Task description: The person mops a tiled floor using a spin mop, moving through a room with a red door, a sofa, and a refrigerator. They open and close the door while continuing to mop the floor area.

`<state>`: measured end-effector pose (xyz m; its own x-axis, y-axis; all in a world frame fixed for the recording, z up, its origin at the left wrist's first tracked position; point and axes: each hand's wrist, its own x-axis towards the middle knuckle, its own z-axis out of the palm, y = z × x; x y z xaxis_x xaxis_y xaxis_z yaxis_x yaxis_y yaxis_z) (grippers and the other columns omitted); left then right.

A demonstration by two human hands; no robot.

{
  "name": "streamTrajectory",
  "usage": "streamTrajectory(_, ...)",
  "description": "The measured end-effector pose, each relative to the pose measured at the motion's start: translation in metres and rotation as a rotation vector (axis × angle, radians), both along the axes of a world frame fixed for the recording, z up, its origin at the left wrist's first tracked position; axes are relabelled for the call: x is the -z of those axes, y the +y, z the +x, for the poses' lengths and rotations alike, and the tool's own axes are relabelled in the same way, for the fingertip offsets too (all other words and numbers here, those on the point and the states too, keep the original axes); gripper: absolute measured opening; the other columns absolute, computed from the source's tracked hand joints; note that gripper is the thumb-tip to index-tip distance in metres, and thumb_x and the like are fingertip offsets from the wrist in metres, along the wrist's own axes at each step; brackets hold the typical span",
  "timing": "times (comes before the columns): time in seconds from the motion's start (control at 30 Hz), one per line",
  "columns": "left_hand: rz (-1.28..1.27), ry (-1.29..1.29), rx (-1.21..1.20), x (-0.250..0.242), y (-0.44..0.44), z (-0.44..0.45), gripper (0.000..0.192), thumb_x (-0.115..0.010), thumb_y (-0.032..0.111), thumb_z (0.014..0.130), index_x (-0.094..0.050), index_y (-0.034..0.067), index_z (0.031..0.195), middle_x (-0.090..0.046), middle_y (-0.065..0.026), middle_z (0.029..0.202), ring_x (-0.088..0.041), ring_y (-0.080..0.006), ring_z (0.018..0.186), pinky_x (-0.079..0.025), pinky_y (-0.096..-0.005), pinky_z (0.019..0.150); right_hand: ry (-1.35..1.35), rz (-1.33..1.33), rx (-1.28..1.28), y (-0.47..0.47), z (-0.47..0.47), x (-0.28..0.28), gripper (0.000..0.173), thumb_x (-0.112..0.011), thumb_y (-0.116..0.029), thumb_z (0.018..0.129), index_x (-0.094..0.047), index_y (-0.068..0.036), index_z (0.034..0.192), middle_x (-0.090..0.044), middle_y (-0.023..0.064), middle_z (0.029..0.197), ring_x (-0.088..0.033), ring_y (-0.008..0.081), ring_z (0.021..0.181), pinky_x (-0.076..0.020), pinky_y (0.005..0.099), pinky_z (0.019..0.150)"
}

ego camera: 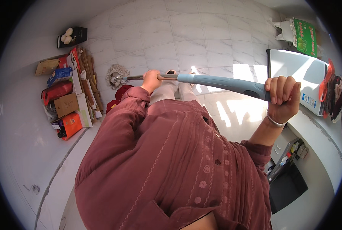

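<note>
A mop pole (217,82) with a light-blue plastic grip crosses in front of my body. My right hand (283,90) is closed around the blue grip's end, and a silver bangle circles that wrist. Lower on the pole, where it is bare metal, my left hand (152,80) has its fingers wrapped around it. At the far end, the mop head (116,77) of off-white strings spreads around a metal disc, on the tiled floor (188,28) to the left of my feet. Red items (122,92) near the mop head are partly hidden by my sleeve.
Flattened cardboard (87,77), boxes and bags are piled along the left wall. A black container (72,37) with round white things stands behind them. On the right are a white chest-like appliance (297,77), a green carton (305,37) and hanging bags (327,83).
</note>
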<state>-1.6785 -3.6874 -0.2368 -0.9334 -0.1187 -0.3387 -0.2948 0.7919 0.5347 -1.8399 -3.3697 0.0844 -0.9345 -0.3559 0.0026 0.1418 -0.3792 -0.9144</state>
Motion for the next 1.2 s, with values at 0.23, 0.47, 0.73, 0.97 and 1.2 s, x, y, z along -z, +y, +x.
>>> streamTrajectory(0.23,0.136,0.014,0.186,-0.031,0.078,-0.063,0.004,-0.061,0.013,0.07,-0.061,0.009,0.071,-0.063,-0.0107,0.078,-0.058,-0.0353,0.081,-0.038,-0.051,0.078,0.15,0.002,0.156,0.079,0.016,-0.067,0.044,-0.041,-0.03,0.098,-0.034,-0.016,0.058,-0.032,-0.0029,0.049,-0.033,0.0082,0.043,-0.0384,0.0285,0.062)
streamTrajectory(0.47,0.364,0.059,0.562,-0.074,0.19,-0.134,0.005,-0.061,0.011,0.069,-0.061,0.007,0.072,-0.061,-0.0123,0.078,-0.056,-0.035,0.085,-0.035,-0.0594,0.08,0.284,0.166,0.557,0.15,0.112,-0.147,0.043,-0.045,-0.026,0.096,-0.032,-0.017,0.056,-0.029,-0.0041,0.049,-0.029,0.007,0.043,-0.0353,0.0283,0.063)
streamTrajectory(0.73,0.279,0.043,0.932,-0.087,0.296,-0.191,0.012,-0.061,0.017,0.071,-0.063,0.008,0.079,-0.061,-0.0115,0.088,-0.055,-0.0334,0.098,-0.027,-0.0667,0.098,0.327,0.436,1.12,0.151,0.179,-0.148,0.043,-0.037,-0.022,0.098,-0.027,-0.018,0.056,-0.024,-0.0039,0.048,-0.022,0.007,0.042,-0.0338,0.0253,0.059)
streamTrajectory(0.97,0.253,0.052,0.925,-0.078,0.315,-0.195,0.011,-0.062,0.016,0.071,-0.062,0.009,0.08,-0.06,-0.0091,0.088,-0.053,-0.031,0.103,-0.029,-0.0658,0.097,0.345,0.295,1.062,0.204,0.16,-0.127,0.043,-0.033,-0.023,0.099,-0.027,-0.018,0.057,-0.024,-0.0042,0.047,-0.022,0.0065,0.038,-0.033,0.0234,0.054)
streamTrajectory(1.2,0.113,0.04,0.708,-0.045,0.271,-0.206,0.01,-0.064,0.014,0.07,-0.057,0.01,0.075,-0.058,-0.0061,0.086,-0.053,-0.0309,0.101,-0.032,-0.0645,0.09,0.274,0.021,0.853,0.239,0.097,-0.061,0.042,-0.032,-0.023,0.099,-0.031,-0.016,0.058,-0.031,-0.0035,0.045,-0.028,0.0063,0.034,-0.0367,0.0243,0.05)
